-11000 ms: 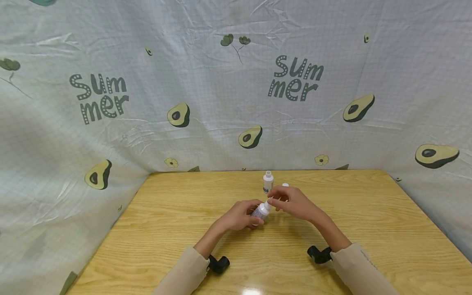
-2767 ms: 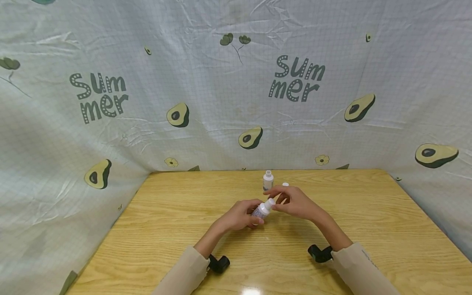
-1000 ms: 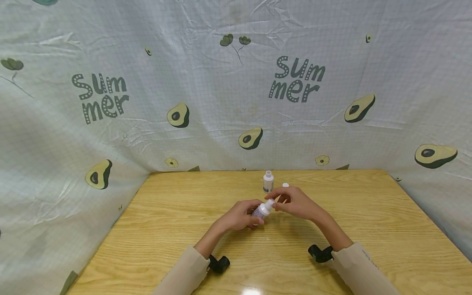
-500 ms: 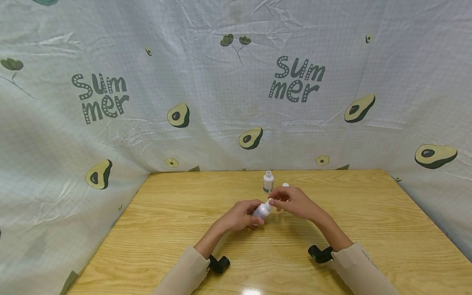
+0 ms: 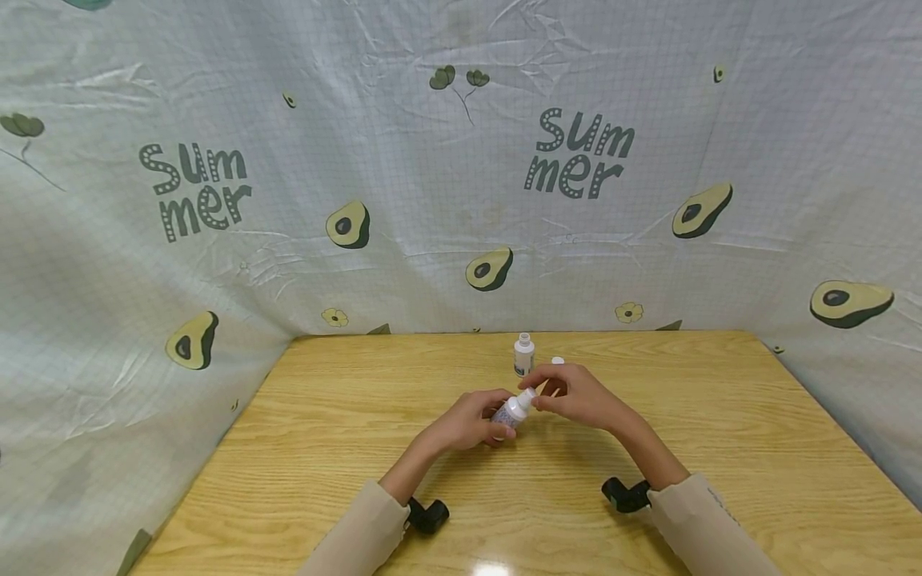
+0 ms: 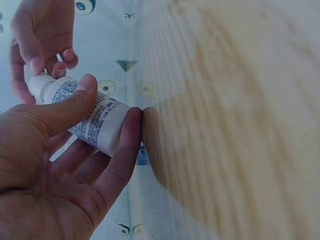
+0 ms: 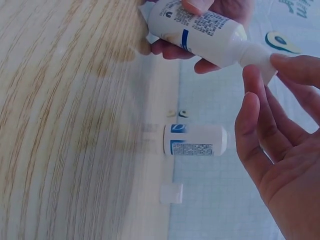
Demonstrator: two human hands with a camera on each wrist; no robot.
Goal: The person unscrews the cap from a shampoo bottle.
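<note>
My left hand [image 5: 471, 420] grips a small white bottle [image 5: 508, 413] with printed label text, tilted with its top toward the right. In the left wrist view the thumb lies across the label and the fingers pass behind and under the bottle's base. A white cap [image 7: 259, 59] sits on the bottle's neck. My right hand [image 5: 572, 396] pinches that cap, thumb on one side and fingertips on the other. Behind the hands stands a second white bottle [image 5: 524, 357], upright, its threaded neck bare. A loose white cap [image 7: 171, 193] rests on the table beside it.
The wooden table [image 5: 360, 384] ends at a hanging cloth [image 5: 403, 160] printed with avocados and lettering, which also runs down the left and right sides. Black wrist cameras [image 5: 428, 516] sit under both forearms, close to the sleeves.
My right thumb and fingers have shifted round the cap since half a second ago, and more of the cap shows. The left hand, held bottle and standing bottle keep their places throughout.
</note>
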